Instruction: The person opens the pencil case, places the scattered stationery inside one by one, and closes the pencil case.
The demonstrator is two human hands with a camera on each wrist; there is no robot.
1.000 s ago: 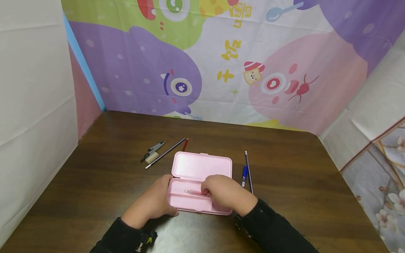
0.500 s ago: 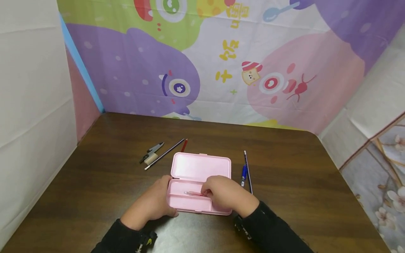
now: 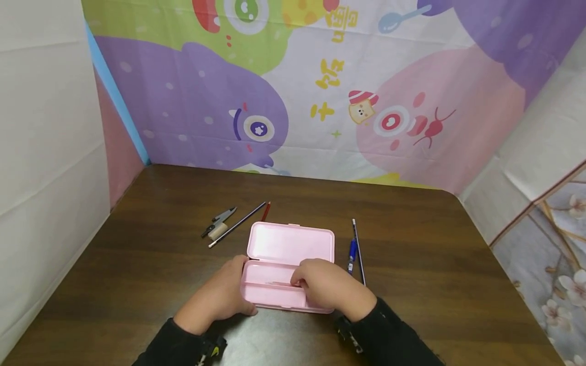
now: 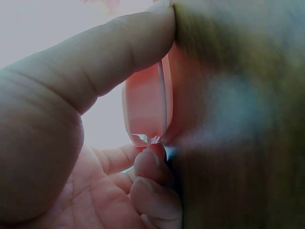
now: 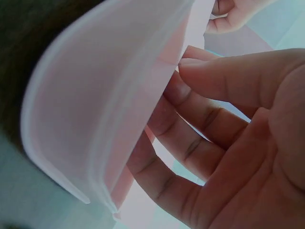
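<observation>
A pink pencil case (image 3: 273, 297) lies on the table with its lid (image 3: 290, 242) raised back. My left hand (image 3: 220, 291) grips the case's left end, thumb at the front and fingers behind; the left wrist view shows the thumb and fingers around that end (image 4: 145, 102). My right hand (image 3: 327, 282) reaches into the case's right half. Between its thumb and fingertips it pinches a slim pinkish, partly clear pen-like stick (image 3: 278, 283), which lies along the back compartment; its right end is hidden by the hand. In the right wrist view the case wall (image 5: 71, 95) hides the fingertips.
Left of the lid are a compass (image 3: 221, 219), a beige eraser (image 3: 217, 231), a dark pencil (image 3: 238, 224) and a red pencil (image 3: 266, 211). On the right lie a blue pen (image 3: 352, 254) and another dark pencil (image 3: 359, 249). A printed cloth (image 3: 320, 147) hangs behind the table.
My right hand has dipped slightly with the pen-like stick, which now sits lower in the back compartment. My left hand keeps its grip on the case. The head view has shifted a little.
</observation>
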